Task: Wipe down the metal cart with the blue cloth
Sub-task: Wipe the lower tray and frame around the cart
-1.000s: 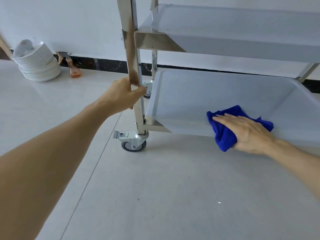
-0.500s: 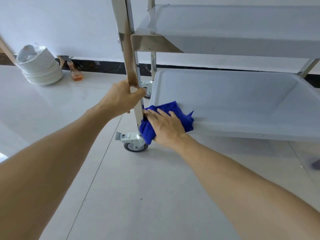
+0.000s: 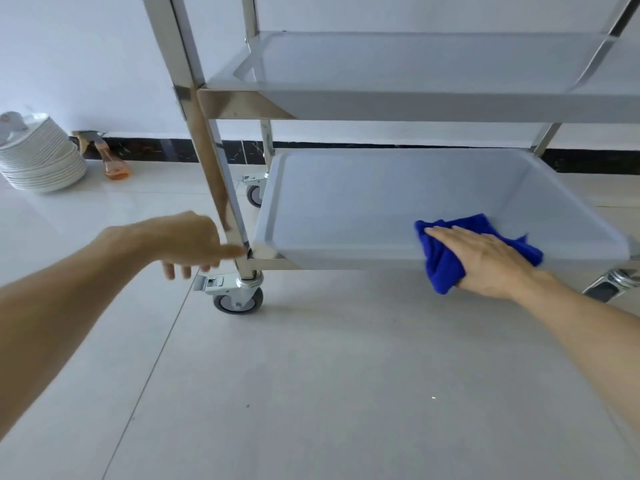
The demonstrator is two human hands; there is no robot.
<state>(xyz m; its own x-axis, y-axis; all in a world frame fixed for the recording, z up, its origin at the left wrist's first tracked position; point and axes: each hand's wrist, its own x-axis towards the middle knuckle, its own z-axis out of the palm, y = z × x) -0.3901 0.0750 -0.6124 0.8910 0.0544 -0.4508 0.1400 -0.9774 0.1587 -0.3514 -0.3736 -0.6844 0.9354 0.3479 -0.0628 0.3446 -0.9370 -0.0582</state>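
The metal cart (image 3: 214, 174) stands on castors with two grey tray shelves in view. On the front rim of the bottom shelf (image 3: 346, 209) lies the blue cloth (image 3: 440, 268), draped over the edge. My right hand (image 3: 485, 261) presses flat on the cloth with straight fingers. My left hand (image 3: 187, 242) hangs just left of the front upright near its foot. Its fingers are loosely curled around nothing, and the thumb tip touches the post.
A stack of white plates (image 3: 38, 157) sits on the floor at the far left by the wall, with an orange spray bottle (image 3: 114, 161) beside it. The front left castor (image 3: 239, 296) has a brake lever. Pale floor tiles stretch in front of the cart.
My right hand slid the cloth from the shelf's left corner to its right side. My left hand let go of the upright and dropped lower.
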